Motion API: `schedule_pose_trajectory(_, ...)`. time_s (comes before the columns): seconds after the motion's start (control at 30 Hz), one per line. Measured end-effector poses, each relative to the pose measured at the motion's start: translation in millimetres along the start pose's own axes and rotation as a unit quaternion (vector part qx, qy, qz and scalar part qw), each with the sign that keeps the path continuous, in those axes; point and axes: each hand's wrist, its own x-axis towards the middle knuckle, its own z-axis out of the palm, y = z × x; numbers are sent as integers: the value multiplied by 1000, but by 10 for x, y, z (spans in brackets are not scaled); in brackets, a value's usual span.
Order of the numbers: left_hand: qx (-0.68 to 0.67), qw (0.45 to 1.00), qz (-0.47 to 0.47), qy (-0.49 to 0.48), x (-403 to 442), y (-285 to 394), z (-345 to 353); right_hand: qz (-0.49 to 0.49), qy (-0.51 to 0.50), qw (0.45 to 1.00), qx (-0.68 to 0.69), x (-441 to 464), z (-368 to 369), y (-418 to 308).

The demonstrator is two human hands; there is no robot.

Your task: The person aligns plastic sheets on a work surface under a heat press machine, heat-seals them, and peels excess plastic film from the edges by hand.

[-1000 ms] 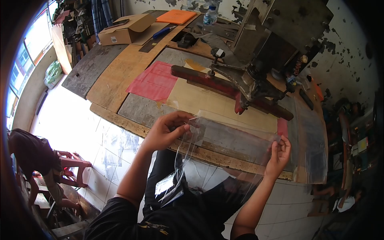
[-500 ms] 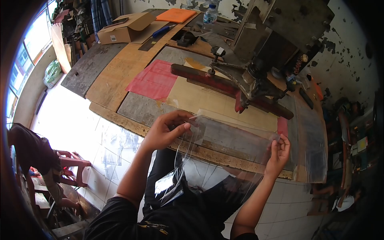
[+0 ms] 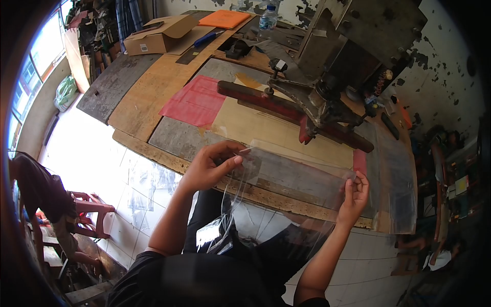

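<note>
A clear plastic sheet (image 3: 302,171) is stretched between my two hands over the near edge of the worktable (image 3: 153,153). My left hand (image 3: 221,162) pinches its left end, where thin clear strips hang down toward my lap. The right end is held between thumb and fingers of my right hand (image 3: 354,192). Behind the sheet lies a cream-coloured sheet (image 3: 255,125) with a red piece (image 3: 194,102) at its left. Above these stands a machine's red bar (image 3: 261,105).
A cardboard box (image 3: 158,41), an orange folder (image 3: 224,19), a blue-handled tool (image 3: 205,39) and a water bottle (image 3: 268,18) stand at the back. More clear sheets (image 3: 401,199) lie at the right. Another person (image 3: 38,189) is at the far left beside a red stool (image 3: 94,212).
Both hands keep their grip on the plastic sheet and have hardly moved. The view has shifted very slightly, and more of the dark shirt shows at the bottom.
</note>
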Motion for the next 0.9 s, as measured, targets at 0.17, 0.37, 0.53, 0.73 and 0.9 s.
schedule_pose_trajectory(0.17, 101, 995, 3, 1, 22, 14, -21, -19, 6, 1000, 10, 3, 43, -42)
schedule_pose_trajectory(0.37, 27, 999, -29, 19, 14, -5, 28, -18, -2, 1000, -8, -5, 39, -45)
schedule_pose_trajectory(0.53, 17, 999, -34, 17, 16, -48, 7, -11, -11, 1000, -15, 2, 41, -1)
schedule_pose_trajectory(0.73, -107, 993, 18, -49, 20, -29, -113, 1, -16, 999, -44, 20, 37, 0)
schedule_pose_trajectory(0.9, -123, 988, 49, -79, -79, 40, 56, 25, -23, 997, -65, 17, 21, 6)
